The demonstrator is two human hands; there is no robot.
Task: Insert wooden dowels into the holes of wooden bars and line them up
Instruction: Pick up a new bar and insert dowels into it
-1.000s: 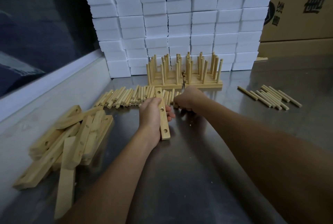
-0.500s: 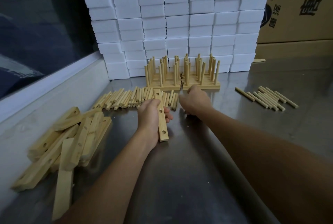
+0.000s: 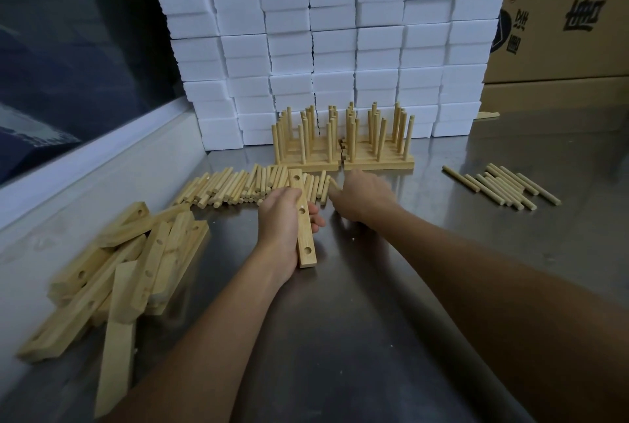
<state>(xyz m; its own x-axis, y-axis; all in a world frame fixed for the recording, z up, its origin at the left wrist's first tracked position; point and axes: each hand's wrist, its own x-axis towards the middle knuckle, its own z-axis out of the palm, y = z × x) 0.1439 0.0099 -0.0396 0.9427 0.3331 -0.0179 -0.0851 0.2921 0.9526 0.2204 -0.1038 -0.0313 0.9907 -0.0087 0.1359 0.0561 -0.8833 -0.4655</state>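
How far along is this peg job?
Done: finished bars with upright dowels stand lined up at the back. In hand: the left hand grips an empty bar; the right hand reaches the loose dowels. Left: the bar pile.

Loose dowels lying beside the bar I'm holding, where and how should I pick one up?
Take the rightmost one in the dowel row by its near end, from the right and above: the right hand is already there, that side is open, and the left hand keeps the bar steady.
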